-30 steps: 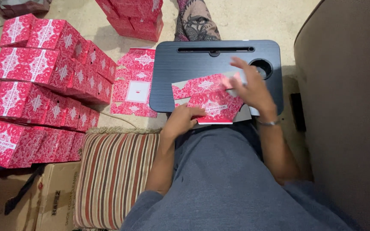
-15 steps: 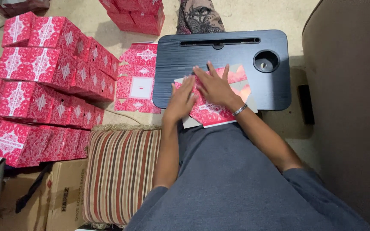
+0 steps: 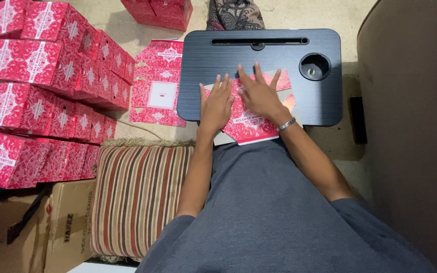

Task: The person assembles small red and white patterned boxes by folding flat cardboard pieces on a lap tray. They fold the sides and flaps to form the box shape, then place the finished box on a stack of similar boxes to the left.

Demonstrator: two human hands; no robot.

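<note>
Both hands lay flat, fingers spread, pressing rather than gripping: the left hand (image 3: pixel 217 103) and the right hand (image 3: pixel 260 93) held down a flat red box blank (image 3: pixel 246 124) on the near edge of the black lap desk (image 3: pixel 324 101). Half a second earlier the hands overlapped more closely; they had since moved apart. One cup well (image 3: pixel 314 66) in the desk held nothing visible. A second flat blank (image 3: pixel 160 83) lay on the floor, beside stacked red boxes (image 3: pixel 41 81).
</note>
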